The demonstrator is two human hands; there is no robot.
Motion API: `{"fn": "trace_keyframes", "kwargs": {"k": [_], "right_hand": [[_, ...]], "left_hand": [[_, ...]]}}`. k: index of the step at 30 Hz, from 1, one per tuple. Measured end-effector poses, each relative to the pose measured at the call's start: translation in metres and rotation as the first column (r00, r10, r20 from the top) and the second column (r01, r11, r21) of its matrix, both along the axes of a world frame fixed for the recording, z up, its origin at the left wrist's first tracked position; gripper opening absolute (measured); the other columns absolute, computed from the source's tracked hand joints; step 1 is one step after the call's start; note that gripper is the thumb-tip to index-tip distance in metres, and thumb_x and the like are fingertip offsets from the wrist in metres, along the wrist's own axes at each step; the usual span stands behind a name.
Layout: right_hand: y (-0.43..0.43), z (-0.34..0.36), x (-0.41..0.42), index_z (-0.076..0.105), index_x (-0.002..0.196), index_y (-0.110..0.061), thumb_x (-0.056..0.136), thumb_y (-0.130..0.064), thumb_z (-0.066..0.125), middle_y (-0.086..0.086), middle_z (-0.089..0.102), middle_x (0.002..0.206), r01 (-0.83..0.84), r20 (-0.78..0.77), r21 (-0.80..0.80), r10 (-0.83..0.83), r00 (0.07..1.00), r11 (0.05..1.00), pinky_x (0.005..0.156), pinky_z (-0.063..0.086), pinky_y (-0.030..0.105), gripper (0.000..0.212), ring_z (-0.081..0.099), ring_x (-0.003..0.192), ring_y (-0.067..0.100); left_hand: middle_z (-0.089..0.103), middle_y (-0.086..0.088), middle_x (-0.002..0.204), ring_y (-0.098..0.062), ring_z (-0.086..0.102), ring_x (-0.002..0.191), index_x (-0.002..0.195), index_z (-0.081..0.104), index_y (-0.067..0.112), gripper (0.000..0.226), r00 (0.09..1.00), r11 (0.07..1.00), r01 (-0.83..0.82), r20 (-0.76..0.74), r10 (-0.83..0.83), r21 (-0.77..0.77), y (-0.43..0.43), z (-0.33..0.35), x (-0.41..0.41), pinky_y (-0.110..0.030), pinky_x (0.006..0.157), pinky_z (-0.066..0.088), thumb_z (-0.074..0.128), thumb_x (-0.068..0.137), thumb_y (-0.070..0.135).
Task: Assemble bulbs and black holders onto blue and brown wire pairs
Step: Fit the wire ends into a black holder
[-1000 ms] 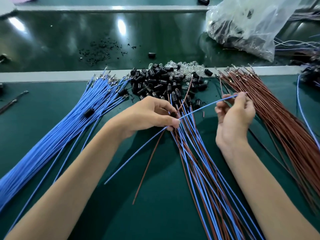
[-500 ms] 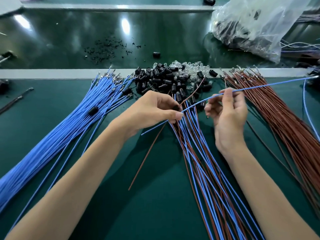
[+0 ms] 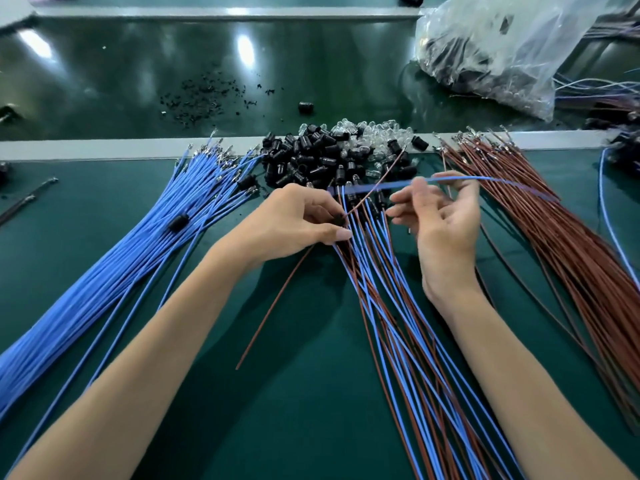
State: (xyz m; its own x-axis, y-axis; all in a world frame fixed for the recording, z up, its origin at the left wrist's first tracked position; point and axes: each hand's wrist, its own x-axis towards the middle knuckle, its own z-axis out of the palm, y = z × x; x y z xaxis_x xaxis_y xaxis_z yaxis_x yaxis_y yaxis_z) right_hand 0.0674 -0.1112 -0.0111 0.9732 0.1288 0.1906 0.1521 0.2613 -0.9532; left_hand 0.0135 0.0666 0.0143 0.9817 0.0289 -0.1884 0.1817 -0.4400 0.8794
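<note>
Evidently, pairing wires mid-frame.
Left grip [image 3: 294, 223] pinches small black plastic holder [image 3: 337, 220] steady on thin brown wire [image 3: 270, 317]; right grip [image 3: 446, 223] holds thin blue wire [image 3: 394, 184], aligning it.

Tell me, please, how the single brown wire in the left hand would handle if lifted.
The brown wire is probably springy, not limp: it shows a gentle arc either side of the left hand. Thin as it is, it is likely very light.

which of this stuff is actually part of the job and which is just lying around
Job: blue wire in right hand, brown wire in left hand, black holders, bulbs, finished pairs.
Lying about: plastic bag, black crumbs, stray holder.
</note>
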Motion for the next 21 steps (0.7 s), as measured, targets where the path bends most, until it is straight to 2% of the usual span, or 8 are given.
{"fn": "trace_keyframes", "kwargs": {"k": [4, 9, 11, 12, 14, 16, 18, 21], "right_hand": [[0.002, 0.0, -0.004, 0.043, 0.099, -0.018, 0.09, 0.001, 0.059, -0.004, 0.065, 0.075, -0.025, -0.006, -0.046, 0.025, 1.0, 0.999, 0.063, 0.051, 0.019, 0.027, 0.064, 0.062, 0.008], [0.003, 0.002, -0.007, 0.054, 0.097, -0.015, 0.083, -0.019, 0.058, 0.001, 0.062, 0.081, -0.194, -0.158, -0.018, 0.189, 0.969, 0.981, 0.06, 0.048, 0.02, 0.015, 0.058, 0.061, 0.009], [0.003, 0.001, -0.006, 0.058, 0.093, -0.016, 0.088, -0.017, 0.059, 0.0, 0.062, 0.08, -0.176, -0.178, -0.085, 0.159, 0.971, 0.981, 0.06, 0.047, 0.02, 0.005, 0.057, 0.059, 0.007], [0.002, 0.0, -0.006, 0.059, 0.093, -0.018, 0.091, -0.016, 0.059, -0.002, 0.063, 0.077, -0.119, -0.153, -0.187, 0.091, 0.984, 0.975, 0.06, 0.046, 0.02, 0.003, 0.056, 0.058, 0.007], [-0.001, -0.003, -0.003, 0.06, 0.103, -0.02, 0.093, -0.017, 0.058, -0.006, 0.064, 0.069, 0.058, 0.005, -0.478, -0.063, 0.998, 0.876, 0.063, 0.044, 0.018, 0.01, 0.055, 0.056, 0.003], [-0.004, -0.007, 0.0, 0.053, 0.126, -0.017, 0.093, -0.022, 0.057, -0.006, 0.063, 0.062, 0.185, 0.151, -0.702, -0.109, 0.982, 0.688, 0.067, 0.039, 0.018, 0.034, 0.055, 0.059, 0.003], [-0.006, -0.008, 0.005, 0.044, 0.138, -0.014, 0.093, -0.029, 0.056, -0.006, 0.063, 0.064, 0.19, 0.154, -0.823, -0.112, 0.982, 0.536, 0.073, 0.037, 0.024, 0.049, 0.059, 0.072, 0.013], [-0.008, -0.007, 0.014, 0.057, 0.119, -0.015, 0.092, -0.038, 0.06, 0.007, 0.067, 0.076, 0.143, 0.109, -0.891, -0.104, 0.989, 0.431, 0.078, 0.044, 0.032, 0.036, 0.062, 0.085, 0.028]], "left_hand": [[0.071, -0.004, 0.075, -0.008, 0.059, 0.065, 0.091, 0.072, 0.013, 0.017, 0.999, 0.998, 0.007, 0.044, -0.01, 0.069, -0.004, -0.001, 0.001, -0.014, 0.064, 0.044, 0.078, 0.078, 0.021], [0.07, -0.012, 0.079, -0.028, 0.063, 0.075, 0.09, 0.071, 0.012, 0.017, 0.995, 0.991, 0.015, 0.098, -0.028, 0.131, -0.009, -0.004, 0.002, -0.032, 0.072, 0.05, 0.078, 0.078, 0.022], [0.07, -0.012, 0.078, -0.03, 0.063, 0.076, 0.089, 0.071, 0.013, 0.016, 0.991, 0.99, 0.006, 0.133, -0.024, 0.138, -0.007, -0.003, 0.003, -0.033, 0.071, 0.05, 0.077, 0.078, 0.021], [0.07, -0.01, 0.078, -0.028, 0.063, 0.074, 0.089, 0.072, 0.013, 0.015, 0.989, 0.99, 0.0, 0.148, -0.021, 0.141, -0.006, -0.003, 0.003, -0.031, 0.069, 0.049, 0.077, 0.078, 0.022], [0.071, -0.007, 0.076, -0.019, 0.061, 0.066, 0.088, 0.072, 0.015, 0.013, 0.987, 0.991, -0.013, 0.163, -0.009, 0.136, -0.002, -0.002, 0.003, -0.026, 0.065, 0.048, 0.077, 0.079, 0.023], [0.07, -0.002, 0.074, -0.01, 0.059, 0.065, 0.086, 0.072, 0.018, 0.012, 0.986, 0.99, -0.026, 0.168, 0.003, 0.135, -0.001, -0.002, 0.003, -0.021, 0.064, 0.047, 0.077, 0.079, 0.025], [0.07, -0.001, 0.074, -0.008, 0.059, 0.064, 0.086, 0.072, 0.02, 0.011, 0.985, 0.989, -0.037, 0.172, 0.012, 0.143, 0.0, -0.002, 0.003, -0.019, 0.064, 0.047, 0.077, 0.079, 0.027], [0.071, -0.002, 0.075, -0.009, 0.062, 0.065, 0.086, 0.072, 0.019, 0.012, 0.982, 0.988, -0.048, 0.186, 0.02, 0.148, -0.001, -0.003, 0.002, -0.021, 0.066, 0.049, 0.077, 0.079, 0.026]]}}
